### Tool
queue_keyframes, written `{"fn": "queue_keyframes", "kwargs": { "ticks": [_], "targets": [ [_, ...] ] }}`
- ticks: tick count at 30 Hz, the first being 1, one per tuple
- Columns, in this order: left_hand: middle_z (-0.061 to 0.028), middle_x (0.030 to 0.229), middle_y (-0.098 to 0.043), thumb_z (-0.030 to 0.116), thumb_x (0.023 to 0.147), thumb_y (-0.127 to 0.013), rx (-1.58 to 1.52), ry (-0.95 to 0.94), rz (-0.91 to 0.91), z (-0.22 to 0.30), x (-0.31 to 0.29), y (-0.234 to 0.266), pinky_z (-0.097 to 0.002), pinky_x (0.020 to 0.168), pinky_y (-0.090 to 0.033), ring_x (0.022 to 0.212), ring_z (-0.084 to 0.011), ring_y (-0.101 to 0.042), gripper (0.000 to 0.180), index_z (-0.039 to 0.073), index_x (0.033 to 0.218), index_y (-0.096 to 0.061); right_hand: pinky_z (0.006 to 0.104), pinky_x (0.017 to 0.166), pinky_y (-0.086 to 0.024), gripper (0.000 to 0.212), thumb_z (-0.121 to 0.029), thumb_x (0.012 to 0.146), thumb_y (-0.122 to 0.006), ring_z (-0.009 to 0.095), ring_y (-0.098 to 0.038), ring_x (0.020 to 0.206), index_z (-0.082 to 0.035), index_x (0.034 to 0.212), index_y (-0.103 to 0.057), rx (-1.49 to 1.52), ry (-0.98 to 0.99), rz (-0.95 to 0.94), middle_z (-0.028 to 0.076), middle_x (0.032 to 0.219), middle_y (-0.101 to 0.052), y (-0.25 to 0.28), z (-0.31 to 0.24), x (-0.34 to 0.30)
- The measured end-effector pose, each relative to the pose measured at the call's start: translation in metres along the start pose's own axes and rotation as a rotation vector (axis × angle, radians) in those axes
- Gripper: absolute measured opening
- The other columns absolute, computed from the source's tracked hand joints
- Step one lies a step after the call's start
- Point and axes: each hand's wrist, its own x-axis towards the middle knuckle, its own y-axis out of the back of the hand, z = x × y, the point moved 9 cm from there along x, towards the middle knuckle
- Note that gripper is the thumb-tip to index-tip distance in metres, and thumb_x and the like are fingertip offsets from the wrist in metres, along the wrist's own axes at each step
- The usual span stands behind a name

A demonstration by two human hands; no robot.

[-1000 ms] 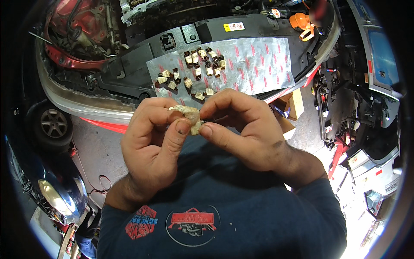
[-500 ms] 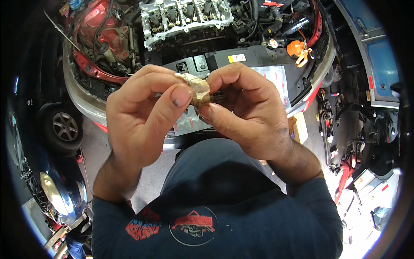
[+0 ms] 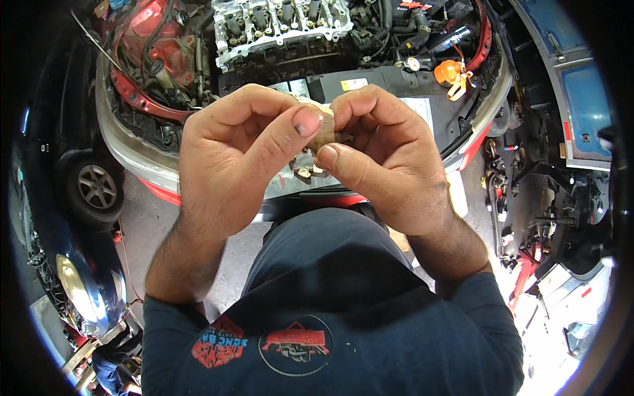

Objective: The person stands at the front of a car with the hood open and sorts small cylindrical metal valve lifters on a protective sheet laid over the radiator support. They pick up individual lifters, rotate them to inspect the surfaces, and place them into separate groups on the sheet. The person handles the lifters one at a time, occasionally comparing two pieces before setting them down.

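My left hand (image 3: 224, 155) is closed, with thumb and forefinger pinching a small crumpled, folded tan piece (image 3: 323, 136) that looks like worn sandpaper or cloth. My right hand (image 3: 399, 165) is closed against the other edge of that piece, thumb tip below and curled fingers above. A bit of dark metal shows between the right fingers; its shape is mostly hidden. Both hands are held over the front of an open engine bay. Below them, small metal parts (image 3: 307, 171) lie on a pale sheet (image 3: 281, 187), partly covered by the hands.
An engine's bare cylinder head (image 3: 284, 33) stands at the far middle. To its right are an orange funnel-like cap (image 3: 450, 72), a dark spray can (image 3: 452, 38) and a round gauge (image 3: 413, 63). A dark car (image 3: 86, 264) is at left; loose parts (image 3: 498, 191) lie at right.
Both hands have shifted slightly right and a little upward with the tan piece, which is turned more edge-on. The small metal parts below show more now.
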Motion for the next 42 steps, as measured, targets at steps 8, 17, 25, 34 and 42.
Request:
{"fn": "queue_keyframes", "kwargs": {
  "ticks": [8,17,25,34,42],
  "targets": [
    [-0.0052,0.091,-0.073,0.019,0.097,-0.076,-0.042,0.172,0.081,-0.028,-0.004,0.011,-0.0224,0.071,-0.052,0.082,-0.0076,-0.065,0.023,-0.003,0.103,-0.073,0.0238,0.08,-0.051,0.02,0.002,0.092,-0.07,0.006,-0.061,0.091,-0.001,0.108,-0.057,0.024,-0.086,0.033,0.001,0.1,-0.063,0.008,0.016,-0.003],
    [-0.0076,0.087,-0.074,0.014,0.096,-0.076,-0.077,0.185,0.076,-0.043,-0.002,0.016,-0.0249,0.074,-0.055,0.08,-0.0103,-0.067,0.019,-0.004,0.1,-0.073,0.0274,0.089,-0.053,0.023,0.001,0.093,-0.069,0.01,-0.062,0.096,0.001,0.114,-0.058,0.022,-0.183,0.016,0.006,0.104,-0.064,0.008,0.035,-0.003],
    [-0.0075,0.084,-0.074,0.012,0.095,-0.076,-0.065,0.197,0.031,-0.044,0.006,0.024,-0.024,0.072,-0.055,0.077,-0.0101,-0.068,0.016,-0.004,0.098,-0.075,0.026,0.086,-0.051,0.024,0.002,0.092,-0.07,0.009,-0.061,0.094,0.0,0.113,-0.059,-0.089,-0.225,0.015,0.005,0.103,-0.063,0.008,0.04,0.002],
    [-0.0069,0.083,-0.074,0.014,0.095,-0.075,0.056,0.243,-0.001,-0.037,0.012,0.031,-0.0242,0.067,-0.053,0.073,-0.0104,-0.067,0.017,-0.003,0.097,-0.076,0.0262,0.086,-0.052,0.028,0.004,0.088,-0.071,0.01,-0.062,0.095,-0.001,0.112,-0.058,-0.127,-0.218,0.012,0.004,0.102,-0.063,0.007,0.038,0.006],
    [-0.0064,0.084,-0.072,0.02,0.096,-0.075,0.053,0.262,-0.005,-0.038,0.011,0.03,-0.025,0.07,-0.051,0.077,-0.0113,-0.066,0.024,-0.003,0.097,-0.074,0.0277,0.09,-0.053,0.033,0.005,0.085,-0.072,0.011,-0.064,0.098,-0.001,0.114,-0.056,-0.152,-0.205,0.056,0.005,0.104,-0.063,0.009,0.036,0.007]
  ]
}}
